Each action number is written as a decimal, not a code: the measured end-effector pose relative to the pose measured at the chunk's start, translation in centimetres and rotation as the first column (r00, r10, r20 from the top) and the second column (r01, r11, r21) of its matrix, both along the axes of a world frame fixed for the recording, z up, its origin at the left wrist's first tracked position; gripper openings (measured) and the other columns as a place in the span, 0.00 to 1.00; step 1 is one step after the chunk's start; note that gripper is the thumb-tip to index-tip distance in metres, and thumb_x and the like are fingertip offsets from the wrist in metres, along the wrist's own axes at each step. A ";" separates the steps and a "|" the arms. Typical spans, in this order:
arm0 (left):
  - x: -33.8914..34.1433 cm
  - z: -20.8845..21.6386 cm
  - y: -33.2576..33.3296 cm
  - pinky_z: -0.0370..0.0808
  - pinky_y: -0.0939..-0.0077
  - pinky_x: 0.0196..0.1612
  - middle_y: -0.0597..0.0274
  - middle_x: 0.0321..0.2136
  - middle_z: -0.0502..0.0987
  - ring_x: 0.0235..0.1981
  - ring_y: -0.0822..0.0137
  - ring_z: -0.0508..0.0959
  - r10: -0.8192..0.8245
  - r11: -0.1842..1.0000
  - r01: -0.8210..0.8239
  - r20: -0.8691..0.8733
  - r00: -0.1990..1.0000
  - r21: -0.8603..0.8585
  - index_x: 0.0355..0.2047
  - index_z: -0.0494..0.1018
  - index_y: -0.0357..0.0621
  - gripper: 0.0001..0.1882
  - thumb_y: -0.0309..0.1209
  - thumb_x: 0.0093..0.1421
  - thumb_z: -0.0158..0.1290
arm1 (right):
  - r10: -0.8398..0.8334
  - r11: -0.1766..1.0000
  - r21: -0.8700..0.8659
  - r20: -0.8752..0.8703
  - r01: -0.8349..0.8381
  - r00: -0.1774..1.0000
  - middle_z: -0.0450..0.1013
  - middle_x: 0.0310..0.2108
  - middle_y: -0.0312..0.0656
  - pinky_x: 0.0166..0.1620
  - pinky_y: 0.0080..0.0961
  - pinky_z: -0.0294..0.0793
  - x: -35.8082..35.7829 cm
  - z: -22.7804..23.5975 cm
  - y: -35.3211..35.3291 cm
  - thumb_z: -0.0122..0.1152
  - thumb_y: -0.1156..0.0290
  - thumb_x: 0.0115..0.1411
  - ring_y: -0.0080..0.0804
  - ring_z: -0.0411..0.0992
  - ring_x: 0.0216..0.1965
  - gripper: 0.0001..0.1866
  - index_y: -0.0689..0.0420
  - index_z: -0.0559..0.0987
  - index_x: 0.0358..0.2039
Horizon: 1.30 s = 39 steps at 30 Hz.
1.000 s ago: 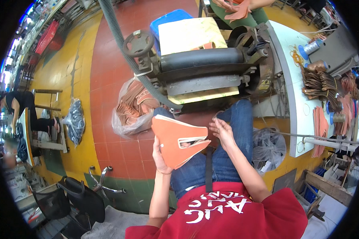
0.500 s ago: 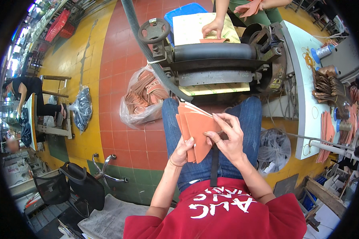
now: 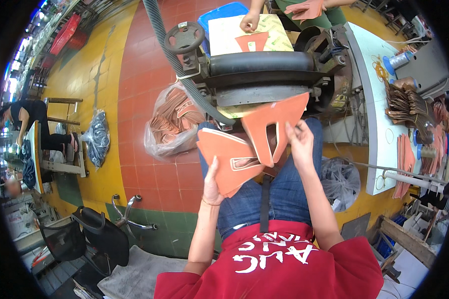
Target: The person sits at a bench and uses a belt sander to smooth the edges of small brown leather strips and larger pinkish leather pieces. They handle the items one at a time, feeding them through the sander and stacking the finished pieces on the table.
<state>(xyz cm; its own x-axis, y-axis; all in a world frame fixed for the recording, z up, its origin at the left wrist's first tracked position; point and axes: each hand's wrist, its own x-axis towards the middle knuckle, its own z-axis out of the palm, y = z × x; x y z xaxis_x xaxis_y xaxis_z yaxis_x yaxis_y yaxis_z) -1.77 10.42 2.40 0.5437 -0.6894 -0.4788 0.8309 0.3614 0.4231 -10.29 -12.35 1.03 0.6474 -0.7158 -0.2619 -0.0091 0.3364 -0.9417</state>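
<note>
A stack of orange cut pieces is held over the lap, gripped from below by the left hand, whose fingers are closed around the stack's near edge. A single orange piece with a long slot cut through it is pinched along its right edge by the right hand and is lifted just above and to the right of the stack, its lower part overlapping the stack's right side. Both pieces are held above the blue trousers of the seated person, whose red shirt fills the near edge of the view. Just beyond the hands a roller machine is seen, with a dark roller across it and a handwheel at its left end. On the far side of the machine a yellowish sheet is laid, and an orange piece is pressed onto it by another person's hand. To the left of the machine, on the red tiled floor, a clear plastic bag filled with brownish pieces is placed. On the right a white tabletop is loaded with a fan of brown pieces and a spool. A black chair is seen at the near left.
</note>
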 end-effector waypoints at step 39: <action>-1.9 2.6 -2.1 0.69 0.73 0.52 0.56 0.48 0.70 0.48 0.68 0.72 -0.241 0.970 0.223 0.321 0.916 0.092 0.56 0.58 0.34 0.26 0.32 0.60 0.49 | 0.076 0.715 -0.669 -0.212 -0.201 0.974 0.68 0.40 0.44 0.47 0.34 0.65 -0.8 5.7 7.4 0.71 0.62 0.44 0.39 0.65 0.44 0.21 0.59 0.78 0.38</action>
